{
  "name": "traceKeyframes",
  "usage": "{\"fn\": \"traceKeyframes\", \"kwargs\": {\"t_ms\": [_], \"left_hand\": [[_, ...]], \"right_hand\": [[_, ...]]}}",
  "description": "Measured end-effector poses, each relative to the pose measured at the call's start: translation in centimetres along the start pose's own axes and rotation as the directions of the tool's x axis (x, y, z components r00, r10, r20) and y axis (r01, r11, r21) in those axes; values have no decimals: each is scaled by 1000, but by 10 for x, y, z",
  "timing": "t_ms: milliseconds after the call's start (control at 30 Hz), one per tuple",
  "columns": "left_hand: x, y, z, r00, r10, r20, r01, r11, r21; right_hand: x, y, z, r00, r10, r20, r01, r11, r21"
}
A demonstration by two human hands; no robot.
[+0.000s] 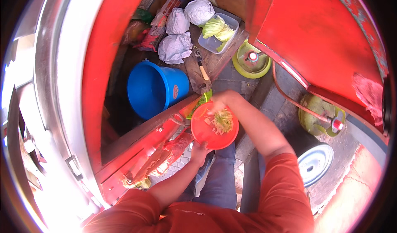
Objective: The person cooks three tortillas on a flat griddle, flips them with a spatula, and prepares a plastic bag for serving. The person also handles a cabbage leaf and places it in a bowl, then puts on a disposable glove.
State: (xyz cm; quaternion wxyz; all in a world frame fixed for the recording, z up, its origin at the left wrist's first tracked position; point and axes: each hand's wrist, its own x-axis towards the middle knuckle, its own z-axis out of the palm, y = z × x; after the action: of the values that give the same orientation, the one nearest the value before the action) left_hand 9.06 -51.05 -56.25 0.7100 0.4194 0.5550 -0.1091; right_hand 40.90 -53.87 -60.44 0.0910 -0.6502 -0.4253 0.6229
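Observation:
My left hand grips the near rim of a red plastic bowl. Inside the bowl, towards its right side, lie shredded leafy vegetables. My right hand reaches over the bowl's far rim; its fingers are blurred, and whether they hold anything cannot be told. Partly behind the red bowl is a green container with green leaves in it. Just beyond, a knife with a light handle rests on a wooden board.
A blue bucket lies tilted at left. Paper-wrapped bundles and a clear tub of lettuce leaves stand beyond the knife. Two green gas cylinders joined by a hose are at right, below a red panel.

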Motion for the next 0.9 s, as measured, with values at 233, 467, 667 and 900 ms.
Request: {"fn": "traceKeyframes", "kwargs": {"t_ms": [233,467,667,900], "left_hand": [[-48,15,-41,866,-287,409,92,896,434],[-103,-65,-283,785,-582,209,-136,167,976],[-157,-73,-382,884,-467,20,150,323,935],[-176,-17,-382,957,-275,-91,233,542,807]], "right_hand": [[-132,-18,-67,814,250,-525,-267,963,44],[-55,-174,-105,553,52,-831,98,987,127],[87,-230,-82,816,174,-552,-64,975,213],[118,-200,-39,718,303,-626,-93,934,345]]}}
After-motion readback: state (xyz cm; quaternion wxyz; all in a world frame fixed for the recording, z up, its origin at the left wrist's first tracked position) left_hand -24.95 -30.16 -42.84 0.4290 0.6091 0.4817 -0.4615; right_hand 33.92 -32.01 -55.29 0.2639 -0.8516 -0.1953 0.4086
